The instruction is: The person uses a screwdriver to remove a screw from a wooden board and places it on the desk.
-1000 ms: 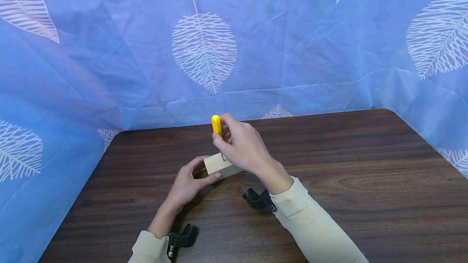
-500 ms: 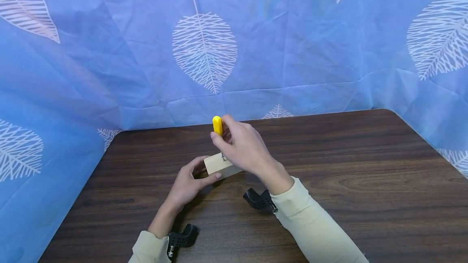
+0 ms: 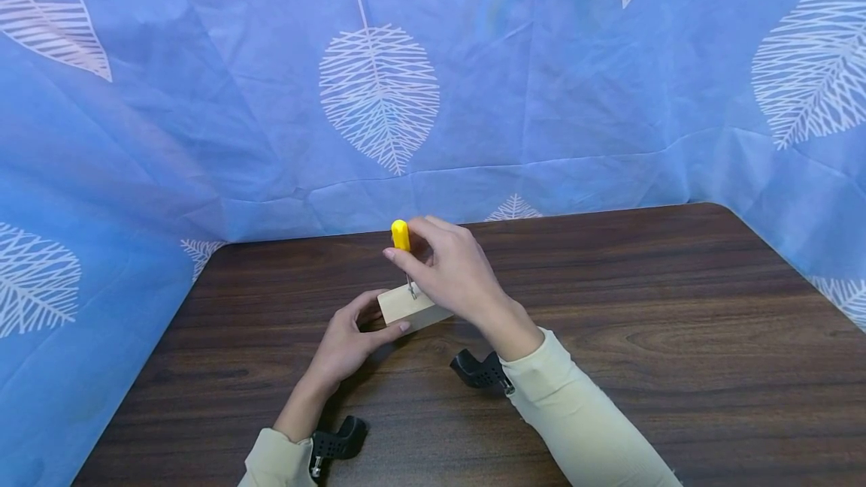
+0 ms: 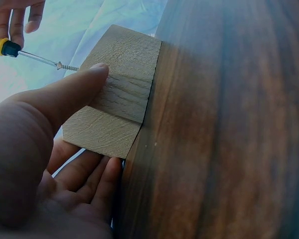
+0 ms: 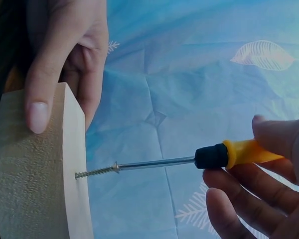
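A pale wooden block (image 3: 414, 312) lies on the dark table. My left hand (image 3: 345, 338) grips its left end, thumb on the near side and fingers behind. From the block's top face stands a screw (image 5: 97, 172), its tip in the wood and most of its thread showing. My right hand (image 3: 460, 265) holds a screwdriver (image 5: 239, 153) with a yellow handle and black collar between thumb and fingers. The screwdriver is upright over the block, its shaft's tip at the screw head, as the right wrist view shows. In the left wrist view the left thumb presses the block's side.
The brown wood-grain table (image 3: 643, 299) spreads around both hands. Behind it hangs a blue cloth (image 3: 271, 96) with white leaf prints. A black camera mount (image 3: 476, 368) sits at the right wrist, another black mount (image 3: 340, 438) at the left.
The right thumb and fingers have shifted around the yellow handle, and the handle sits slightly lower. The left hand and the block have stayed about where they were.
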Motion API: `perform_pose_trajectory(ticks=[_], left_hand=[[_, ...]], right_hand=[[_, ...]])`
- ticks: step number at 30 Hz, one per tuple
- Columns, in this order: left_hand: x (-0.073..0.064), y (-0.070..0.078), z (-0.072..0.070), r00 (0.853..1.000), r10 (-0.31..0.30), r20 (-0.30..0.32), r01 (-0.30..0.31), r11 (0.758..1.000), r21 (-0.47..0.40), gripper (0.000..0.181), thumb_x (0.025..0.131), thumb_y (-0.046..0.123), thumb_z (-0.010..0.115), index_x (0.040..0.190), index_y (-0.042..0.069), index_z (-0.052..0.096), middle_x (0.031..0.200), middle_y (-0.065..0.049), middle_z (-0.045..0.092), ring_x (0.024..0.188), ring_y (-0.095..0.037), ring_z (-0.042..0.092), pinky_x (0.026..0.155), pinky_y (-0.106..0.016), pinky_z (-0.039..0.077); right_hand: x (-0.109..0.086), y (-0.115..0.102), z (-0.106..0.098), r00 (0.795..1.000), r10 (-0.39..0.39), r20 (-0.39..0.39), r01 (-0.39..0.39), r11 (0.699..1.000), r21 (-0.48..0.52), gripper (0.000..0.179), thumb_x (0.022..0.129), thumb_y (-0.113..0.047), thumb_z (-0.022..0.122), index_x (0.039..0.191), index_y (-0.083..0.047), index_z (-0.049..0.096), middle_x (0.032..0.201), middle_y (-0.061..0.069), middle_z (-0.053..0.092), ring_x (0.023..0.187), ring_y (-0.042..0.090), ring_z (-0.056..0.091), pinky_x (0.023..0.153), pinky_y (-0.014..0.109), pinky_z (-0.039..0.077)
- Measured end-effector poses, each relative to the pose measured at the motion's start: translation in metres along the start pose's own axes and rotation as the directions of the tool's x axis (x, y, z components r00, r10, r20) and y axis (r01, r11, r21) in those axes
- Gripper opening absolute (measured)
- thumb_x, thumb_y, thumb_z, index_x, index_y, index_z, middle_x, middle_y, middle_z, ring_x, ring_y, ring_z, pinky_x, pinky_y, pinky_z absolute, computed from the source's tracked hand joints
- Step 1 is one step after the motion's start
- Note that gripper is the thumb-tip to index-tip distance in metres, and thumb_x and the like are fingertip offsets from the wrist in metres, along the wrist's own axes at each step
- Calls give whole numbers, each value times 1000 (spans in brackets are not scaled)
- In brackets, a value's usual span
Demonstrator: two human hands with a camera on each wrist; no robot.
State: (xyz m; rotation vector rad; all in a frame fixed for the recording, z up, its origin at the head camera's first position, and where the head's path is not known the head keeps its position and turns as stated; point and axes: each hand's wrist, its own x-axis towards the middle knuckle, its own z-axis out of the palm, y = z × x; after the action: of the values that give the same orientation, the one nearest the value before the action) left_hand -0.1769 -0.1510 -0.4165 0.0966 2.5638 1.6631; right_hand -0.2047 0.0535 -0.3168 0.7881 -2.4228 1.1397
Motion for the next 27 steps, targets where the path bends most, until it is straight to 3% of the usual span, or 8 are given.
perform_pose_trajectory(ticks=[9, 15, 20, 27], left_hand=[[0, 1, 1, 1000, -7, -8, 7, 1000, 6, 54, 93, 32, 88, 143, 26, 67, 139, -4, 71, 128, -25, 64, 112, -57, 46], [-1, 0, 1, 1000, -14, -10, 14, 1000, 9, 54, 92, 33, 88, 142, 26, 68, 139, -3, 71, 130, -26, 63, 114, -59, 44], [-1, 0, 1, 1000, -5, -6, 5, 1000, 6, 53, 92, 32, 88, 141, 26, 68, 139, -3, 71, 129, -25, 63, 113, -58, 45], [-1, 0, 1, 1000, -2, -6, 2, 1000, -1, 53, 93, 33, 88, 142, 26, 68, 139, -4, 71, 129, -25, 64, 112, -57, 47]], right_hand=[[0, -5, -5, 991, 127, 46, -128, 992, 17, 27, 103, -26, 73, 126, -14, 66, 103, -2, 76, 82, 10, 70, 75, 29, 60], [-1, -3, -3, 995, 97, 27, -97, 995, 2, 23, 104, -34, 73, 119, -16, 68, 99, -4, 76, 83, 9, 70, 77, 31, 59], [0, -2, -2, 998, 64, 18, -63, 998, -19, 19, 105, -30, 73, 116, -15, 70, 97, -3, 75, 83, 10, 70, 76, 29, 60], [0, -4, -6, 990, 136, 43, -136, 991, 6, 35, 103, -27, 71, 134, -14, 63, 105, -1, 78, 80, 10, 71, 75, 31, 59]])
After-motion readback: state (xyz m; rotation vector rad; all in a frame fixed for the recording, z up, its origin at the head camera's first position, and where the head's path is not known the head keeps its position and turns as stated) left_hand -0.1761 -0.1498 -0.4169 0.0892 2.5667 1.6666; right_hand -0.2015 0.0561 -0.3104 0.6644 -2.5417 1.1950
